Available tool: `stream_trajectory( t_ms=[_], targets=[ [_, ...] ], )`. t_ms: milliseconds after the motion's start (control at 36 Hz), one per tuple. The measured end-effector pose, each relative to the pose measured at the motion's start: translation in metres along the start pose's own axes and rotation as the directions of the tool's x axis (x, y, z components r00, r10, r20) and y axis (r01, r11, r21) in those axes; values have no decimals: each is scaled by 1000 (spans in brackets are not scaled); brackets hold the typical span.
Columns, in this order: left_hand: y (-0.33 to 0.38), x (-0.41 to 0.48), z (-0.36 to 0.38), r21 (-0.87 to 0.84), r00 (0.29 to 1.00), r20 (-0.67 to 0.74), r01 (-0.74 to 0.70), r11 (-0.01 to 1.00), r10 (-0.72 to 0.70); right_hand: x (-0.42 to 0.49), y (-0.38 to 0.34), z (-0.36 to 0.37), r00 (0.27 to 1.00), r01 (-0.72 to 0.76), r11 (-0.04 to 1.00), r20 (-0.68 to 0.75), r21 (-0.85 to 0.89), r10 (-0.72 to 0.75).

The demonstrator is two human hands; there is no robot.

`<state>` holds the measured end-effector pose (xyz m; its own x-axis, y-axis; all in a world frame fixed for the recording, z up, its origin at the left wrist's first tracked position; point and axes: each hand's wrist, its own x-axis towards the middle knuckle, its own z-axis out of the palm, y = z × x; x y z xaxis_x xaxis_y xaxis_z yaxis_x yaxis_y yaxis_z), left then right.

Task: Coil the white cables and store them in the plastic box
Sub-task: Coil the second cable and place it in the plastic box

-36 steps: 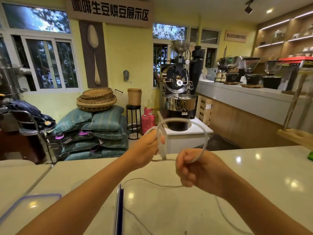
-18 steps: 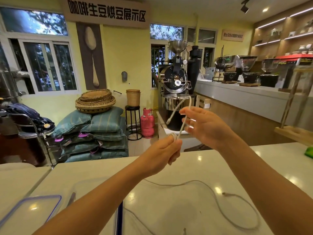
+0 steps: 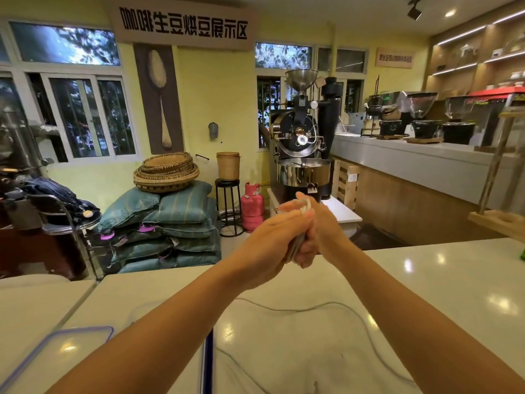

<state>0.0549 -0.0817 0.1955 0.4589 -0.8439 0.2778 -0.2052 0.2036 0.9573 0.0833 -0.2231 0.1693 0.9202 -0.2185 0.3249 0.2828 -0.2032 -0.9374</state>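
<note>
A blue-rimmed lid [image 3: 56, 345] lies near left on the tabletop [image 3: 454, 280], with the plastic box [image 3: 208, 365] just right of it. Raised over the far edge, the left hand [image 3: 271, 238] and right hand [image 3: 322, 231] press together, both clenched round the coiled white cable [image 3: 306, 206]. Its loose length [image 3: 284, 309] trails across the tabletop below.

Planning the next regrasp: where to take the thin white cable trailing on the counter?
Pinch the thin white cable from straight above at its shallow arc: there it lies flat and exposed on the pale glossy counter, nothing crossing it.
</note>
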Motion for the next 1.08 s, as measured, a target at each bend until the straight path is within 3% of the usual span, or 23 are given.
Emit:
stream_trajectory(
  t_ms=[139, 250, 306, 444, 583, 750, 889, 1083],
  targets=[
    [4, 11, -18, -132, 994, -102, -48, 990, 35, -18, 20, 26, 999, 1, 999, 54, 52, -3],
    [1, 19, -40, -239, 978, -207, -85, 967, 35, -32, 27, 42, 960, 76, 978, 281, -194, -19],
    [-1, 20, -50, -191, 964, -265, -88, 978, 35, -37, 27, 48, 948, 130, 952, 315, -277, -38],
    [-8, 20, -68, -77, 937, -350, -44, 996, 15, -46, 15, 50, 916, 223, 943, 385, -248, -115],
    [-16, 19, -74, 156, 905, -423, 19, 988, 49, -51, -5, 39, 899, 248, 942, 417, -226, -136],
    [-16, 12, -76, 236, 941, -334, 29, 971, 53, -52, -32, 18, 887, 271, 947, 428, -174, -175],
    [-20, 5, -57, 341, 979, -204, 53, 938, 19, -43, -59, 6, 920, 224, 974, 322, 33, -222],
    [-14, -2, -41, 93, 995, -96, 41, 995, -32, -23, -61, -1, 968, 38, 956, 226, 291, -108]
  ],
)
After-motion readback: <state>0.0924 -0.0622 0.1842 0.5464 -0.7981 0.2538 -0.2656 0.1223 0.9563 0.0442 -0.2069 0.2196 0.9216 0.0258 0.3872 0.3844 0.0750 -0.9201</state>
